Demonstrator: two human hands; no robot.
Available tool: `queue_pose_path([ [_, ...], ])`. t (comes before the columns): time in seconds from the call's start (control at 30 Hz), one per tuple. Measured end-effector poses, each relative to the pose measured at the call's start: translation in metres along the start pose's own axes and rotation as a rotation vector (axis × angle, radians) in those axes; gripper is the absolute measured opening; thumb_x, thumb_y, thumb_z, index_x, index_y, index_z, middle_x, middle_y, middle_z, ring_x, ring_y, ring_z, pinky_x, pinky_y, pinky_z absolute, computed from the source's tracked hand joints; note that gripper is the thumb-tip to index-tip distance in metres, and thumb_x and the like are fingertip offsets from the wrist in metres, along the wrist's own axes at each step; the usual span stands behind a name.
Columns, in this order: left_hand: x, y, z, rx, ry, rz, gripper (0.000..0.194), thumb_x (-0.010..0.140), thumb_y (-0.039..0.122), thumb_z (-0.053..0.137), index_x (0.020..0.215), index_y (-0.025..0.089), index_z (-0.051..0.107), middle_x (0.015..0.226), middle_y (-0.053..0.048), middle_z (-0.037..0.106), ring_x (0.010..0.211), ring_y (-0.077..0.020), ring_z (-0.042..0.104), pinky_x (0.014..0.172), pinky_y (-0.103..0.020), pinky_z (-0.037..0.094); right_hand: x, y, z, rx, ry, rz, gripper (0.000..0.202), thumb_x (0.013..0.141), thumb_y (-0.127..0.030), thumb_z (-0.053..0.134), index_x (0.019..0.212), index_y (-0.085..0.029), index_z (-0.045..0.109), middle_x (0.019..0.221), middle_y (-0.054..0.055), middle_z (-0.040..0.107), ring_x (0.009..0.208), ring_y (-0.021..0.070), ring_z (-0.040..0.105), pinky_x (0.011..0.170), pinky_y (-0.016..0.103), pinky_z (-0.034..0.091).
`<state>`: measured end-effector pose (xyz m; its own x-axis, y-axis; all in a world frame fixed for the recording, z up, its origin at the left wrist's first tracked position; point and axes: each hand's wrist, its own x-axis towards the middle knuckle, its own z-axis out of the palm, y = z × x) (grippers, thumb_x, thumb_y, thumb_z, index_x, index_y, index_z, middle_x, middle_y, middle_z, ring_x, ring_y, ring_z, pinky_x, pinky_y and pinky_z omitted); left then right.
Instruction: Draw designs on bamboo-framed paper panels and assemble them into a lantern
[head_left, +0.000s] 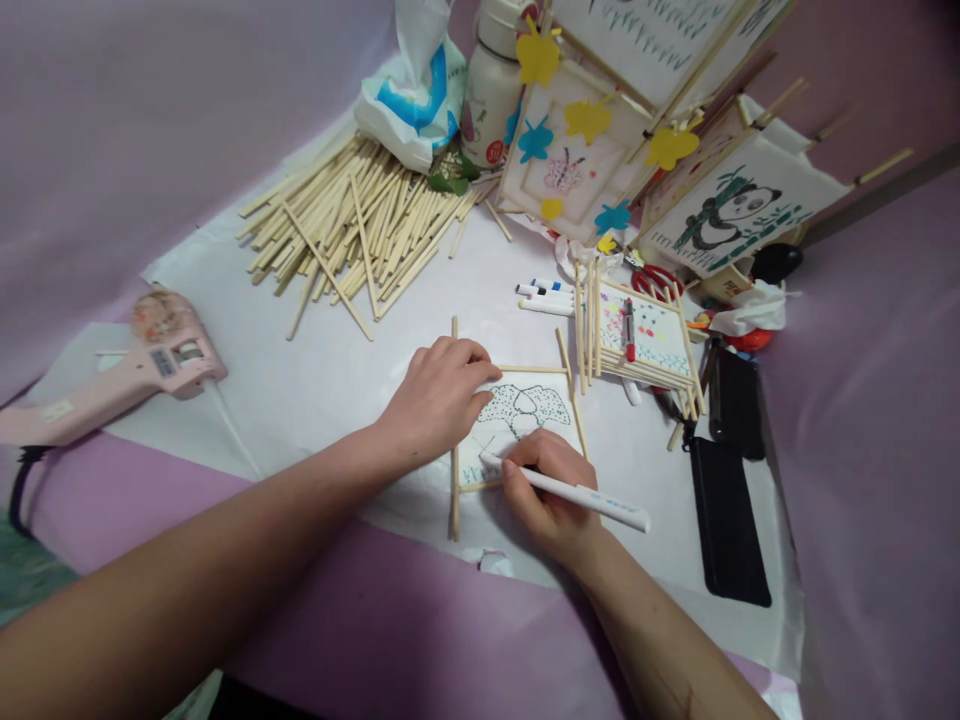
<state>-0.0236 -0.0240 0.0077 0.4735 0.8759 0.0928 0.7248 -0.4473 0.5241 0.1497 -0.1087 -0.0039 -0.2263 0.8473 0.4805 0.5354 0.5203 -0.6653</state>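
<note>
Drawing (525,405) on paper within a stick frame (455,460), near-middle of the white sheet (360,390). Lower right part hidden by the right hand (553,482), its fingers closed round a white pen (592,499); tip at the paper, contact can't be told. Left hand (439,393): fingers loosely bent, slightly apart, laid over the frame's left side, hiding part of that stick. Glue gun (161,365) at left, handle cut off; panels at far right cropped above. Sheet's near edge close below the frame. Open sheet between left hand and stick heap (352,225); tighter right, small frames (652,345) just beside.
</note>
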Motion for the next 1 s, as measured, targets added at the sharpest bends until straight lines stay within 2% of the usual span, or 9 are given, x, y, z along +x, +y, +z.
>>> queue_pose_path([
  [0.43, 0.0005, -0.001, 0.0004, 0.008, -0.005, 0.002, 0.022, 0.093, 0.019, 0.059, 0.113, 0.022, 0.068, 0.121, -0.007, 0.063, 0.117, -0.0276, 0.05, 0.095, -0.044, 0.04, 0.0011, -0.0001, -0.001, 0.027, -0.081, -0.059, 0.013, 0.091, -0.018, 0.058, 0.079, -0.022, 0.055, 0.066, -0.001, 0.063, 0.061, 0.0138, 0.055, 0.06, 0.031, 0.041],
  [0.7, 0.0, -0.0016, 0.0013, 0.008, 0.013, 0.013, 0.021, 0.093, 0.02, 0.059, 0.113, 0.023, 0.068, 0.12, -0.007, 0.063, 0.116, -0.0269, 0.051, 0.094, -0.043, 0.04, 0.0011, -0.0013, -0.0025, 0.031, 0.0, -0.013, 0.015, 0.091, -0.016, 0.058, 0.077, -0.021, 0.055, 0.065, -0.001, 0.059, 0.059, 0.0131, 0.053, 0.058, 0.029, 0.04],
  [0.83, 0.0003, -0.0005, 0.0004, 0.0, 0.008, 0.003, 0.021, 0.094, 0.02, 0.059, 0.112, 0.023, 0.068, 0.12, -0.007, 0.063, 0.117, -0.0268, 0.051, 0.095, -0.043, 0.04, 0.0009, -0.0003, -0.0015, 0.006, 0.001, 0.008, 0.015, 0.091, -0.016, 0.058, 0.077, -0.021, 0.055, 0.065, -0.001, 0.059, 0.059, 0.0135, 0.053, 0.058, 0.03, 0.04],
  [1.0, 0.0007, -0.0006, 0.0003, 0.0, -0.003, -0.006, 0.021, 0.093, 0.019, 0.059, 0.113, 0.022, 0.068, 0.122, -0.007, 0.063, 0.118, -0.0275, 0.051, 0.096, -0.044, 0.04, -0.0006, 0.0017, -0.0001, 0.016, -0.045, -0.036, 0.014, 0.091, -0.018, 0.058, 0.078, -0.022, 0.054, 0.066, -0.001, 0.061, 0.06, 0.0135, 0.053, 0.06, 0.031, 0.041],
])
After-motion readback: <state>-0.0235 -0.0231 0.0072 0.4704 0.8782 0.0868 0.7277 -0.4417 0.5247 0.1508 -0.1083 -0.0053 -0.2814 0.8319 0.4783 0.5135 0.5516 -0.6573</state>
